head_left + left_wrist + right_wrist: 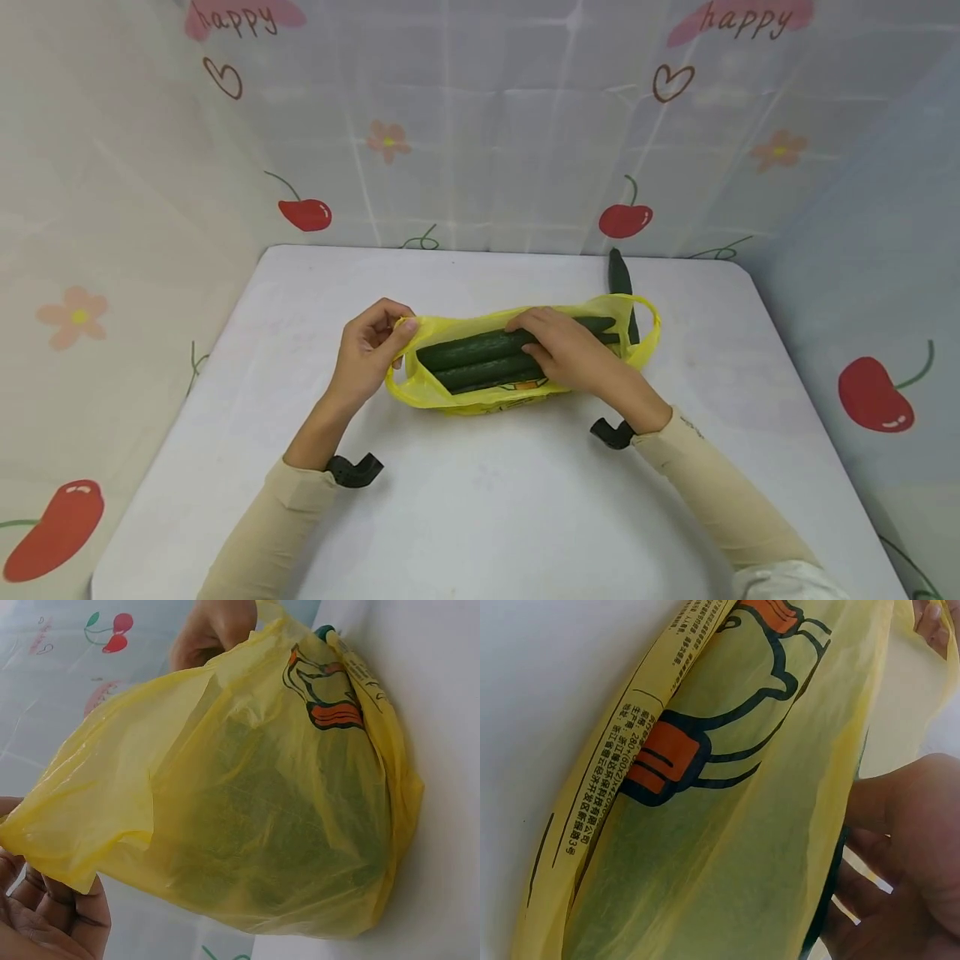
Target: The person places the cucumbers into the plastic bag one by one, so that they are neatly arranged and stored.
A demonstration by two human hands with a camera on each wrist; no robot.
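A yellow plastic bag [465, 408] lies on its side on the table, its mouth spread towards the head camera. Inside are long dark green cucumbers [480, 346], side by side. My left hand [367, 350] pinches the bag's left edge by the handle; in the left wrist view these fingers [75, 915] hold the yellow film [112, 810]. My right hand [566, 346] reaches into the mouth and grips the upper cucumber from above, thumb on the near side. In the right wrist view the bag's wall hides most of what the right hand [907, 862] holds.
Another cucumber [619, 275] lies behind the bag's right end, partly covered by the right handle loop [651, 333]. The white table [480, 500] ends at a printed curtain [495, 167] at the back. Black wrist mounts [356, 471] stick out from both forearms.
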